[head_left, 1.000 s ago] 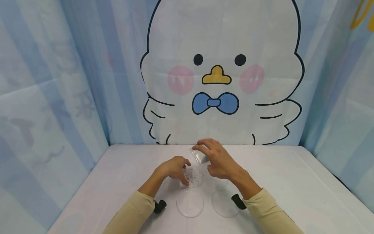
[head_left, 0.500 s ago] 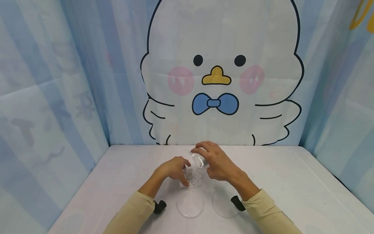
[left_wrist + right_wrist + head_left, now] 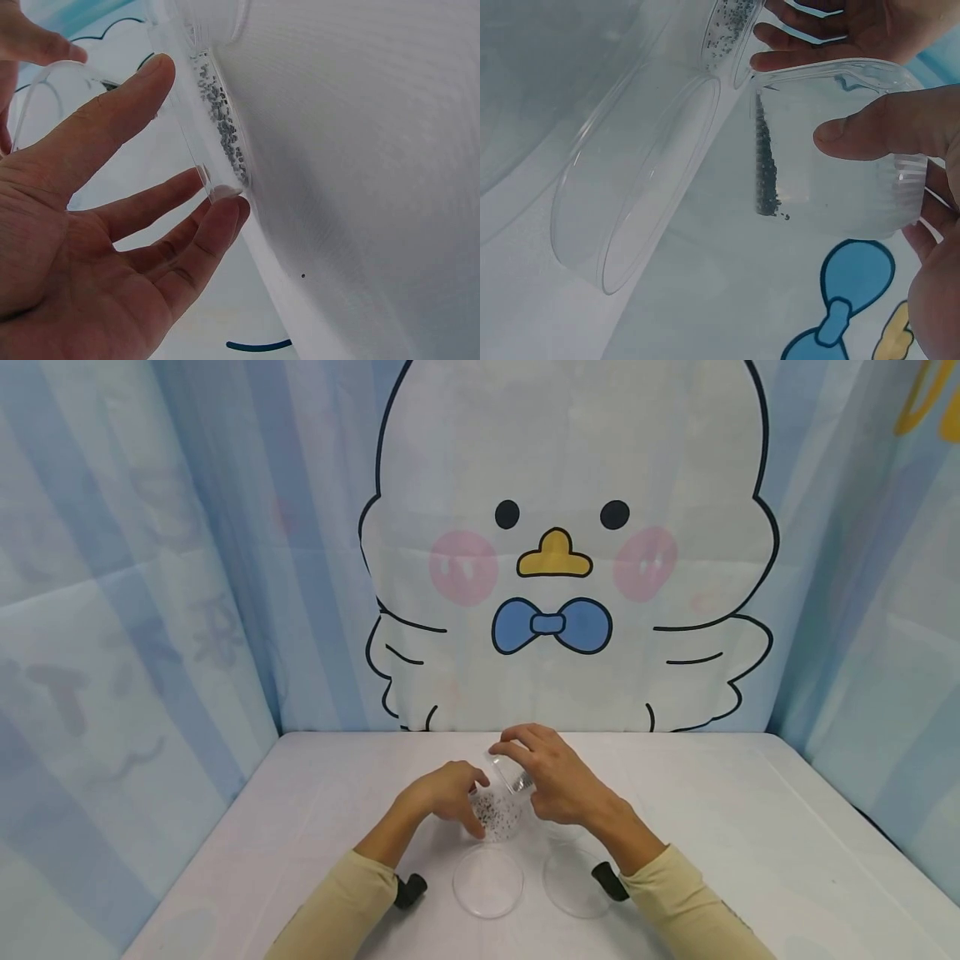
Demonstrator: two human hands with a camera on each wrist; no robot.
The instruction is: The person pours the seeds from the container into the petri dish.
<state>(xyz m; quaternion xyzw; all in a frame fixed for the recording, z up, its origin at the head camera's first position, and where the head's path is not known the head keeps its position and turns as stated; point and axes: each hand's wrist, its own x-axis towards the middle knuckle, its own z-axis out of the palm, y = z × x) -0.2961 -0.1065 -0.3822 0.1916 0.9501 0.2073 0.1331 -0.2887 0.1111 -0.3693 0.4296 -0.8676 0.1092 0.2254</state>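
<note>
A round clear plastic dish (image 3: 498, 817) with small dark beads scattered over its bottom stands mid-table. My left hand (image 3: 444, 791) holds it from the left, thumb on the near side and fingertips at the far side. Just behind the dish, my right hand (image 3: 558, 774) grips a clear plastic tub (image 3: 510, 772), thumb on one wall and fingers beyond. That tub is tilted, its mouth toward the dish. In the right wrist view, dark beads (image 3: 765, 169) lie banked along the tub's lower side. A single dark bead (image 3: 303, 275) lies on the tabletop in the left wrist view.
A second clear dish (image 3: 634, 187), with no beads showing in it, stands beside the first, partly under my right hand in the head view. Two flat clear discs, a left disc (image 3: 487, 882) and a right disc (image 3: 576, 882), lie nearer the front. A cartoon-printed curtain (image 3: 555, 677) hangs behind the table.
The right hand has lowered slightly and the tub has tipped further toward the dish. More dark beads show in the dish than a second ago. The left hand has stayed put.
</note>
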